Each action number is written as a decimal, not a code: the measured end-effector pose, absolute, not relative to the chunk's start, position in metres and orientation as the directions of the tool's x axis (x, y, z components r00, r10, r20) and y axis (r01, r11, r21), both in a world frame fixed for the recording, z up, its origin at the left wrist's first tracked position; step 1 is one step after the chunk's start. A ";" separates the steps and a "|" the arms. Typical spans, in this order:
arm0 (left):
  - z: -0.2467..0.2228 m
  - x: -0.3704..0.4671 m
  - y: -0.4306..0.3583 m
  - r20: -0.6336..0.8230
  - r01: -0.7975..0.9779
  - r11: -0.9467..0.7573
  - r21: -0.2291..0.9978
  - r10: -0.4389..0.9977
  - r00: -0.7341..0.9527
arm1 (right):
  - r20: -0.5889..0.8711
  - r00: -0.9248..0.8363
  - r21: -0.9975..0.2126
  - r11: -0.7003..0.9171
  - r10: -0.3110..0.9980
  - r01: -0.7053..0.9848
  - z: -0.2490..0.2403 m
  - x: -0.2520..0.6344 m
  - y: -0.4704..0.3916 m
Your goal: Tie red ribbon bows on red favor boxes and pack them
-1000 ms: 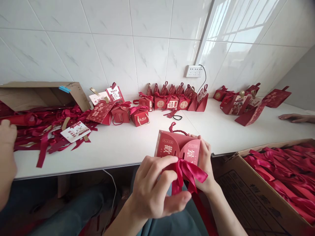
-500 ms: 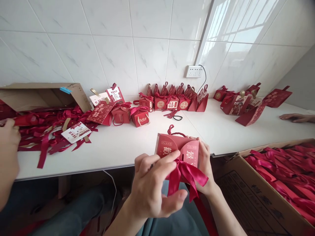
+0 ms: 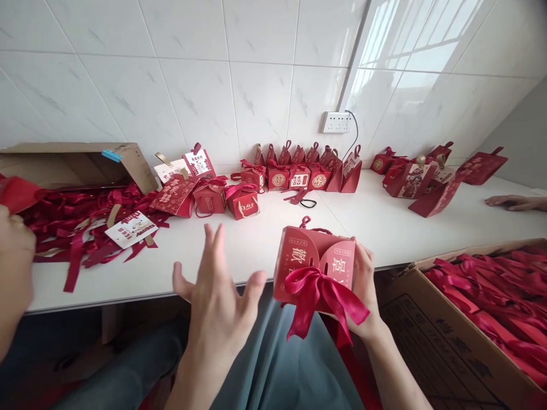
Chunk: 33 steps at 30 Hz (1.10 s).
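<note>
A red gift box (image 3: pixel 314 256) with gold lettering, a magenta ribbon bow (image 3: pixel 318 285) on its front and a braided cord handle on top is held above my lap, at the table's front edge. My right hand (image 3: pixel 363 279) grips its right side, with part of the fingers hidden behind the box. Left of the box, my left hand (image 3: pixel 220 290) is raised with its fingers spread, touching nothing. On the white table (image 3: pixel 205 245), a red box with gold rope trim (image 3: pixel 243 204) stands beyond my left hand.
Rows of small red boxes (image 3: pixel 299 176) line the wall. At left lie a ribbon pile (image 3: pixel 89 228) and an open carton (image 3: pixel 72 165), near another person's hand (image 3: pixel 15 250). More boxes stand right, near a resting hand (image 3: pixel 513 202). A carton of ribboned items (image 3: pixel 431 319) is front right.
My left hand has let go of the bow and moved left, its fingers spreading. The held box has shifted slightly right. At far left, the other person's hand has lifted a red item.
</note>
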State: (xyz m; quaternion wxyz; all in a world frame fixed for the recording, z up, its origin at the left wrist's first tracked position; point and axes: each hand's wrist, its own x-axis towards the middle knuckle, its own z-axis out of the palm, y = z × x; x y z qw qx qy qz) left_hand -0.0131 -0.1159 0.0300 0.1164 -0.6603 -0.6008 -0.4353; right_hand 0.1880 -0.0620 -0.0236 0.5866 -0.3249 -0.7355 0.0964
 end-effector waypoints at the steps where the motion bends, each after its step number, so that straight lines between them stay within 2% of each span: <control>1: 0.032 -0.013 -0.116 0.737 0.885 -0.267 0.382 0.666 -0.117 | 0.800 -0.093 -0.524 0.766 0.593 0.371 -0.023 0.188 -0.062; 5: 0.040 -0.002 -0.120 0.798 0.780 -0.537 0.322 0.597 0.081 | 0.803 -0.076 -0.526 0.763 0.591 0.377 -0.024 0.186 -0.062; 8: 0.043 0.009 -0.123 0.845 0.726 -0.624 0.289 0.523 0.113 | 0.795 -0.086 -0.529 0.756 0.601 0.385 -0.023 0.185 -0.063; 12: 0.041 0.016 -0.126 0.890 0.644 -0.750 0.151 0.386 0.241 | 0.806 -0.091 -0.520 0.773 0.585 0.364 -0.021 0.185 -0.067; 16: 0.040 0.016 -0.128 0.889 0.645 -0.752 0.139 0.381 0.253 | 0.812 -0.067 -0.512 0.762 0.580 0.397 -0.020 0.187 -0.068; 24: 0.044 0.016 -0.130 0.891 0.634 -0.761 0.134 0.373 0.260 | 0.813 -0.084 -0.517 0.782 0.576 0.349 -0.020 0.191 -0.070; 33: 0.045 0.025 -0.124 0.890 0.573 -0.808 0.138 0.355 0.286 | 0.811 -0.030 -0.515 0.736 0.585 0.439 -0.019 0.202 -0.077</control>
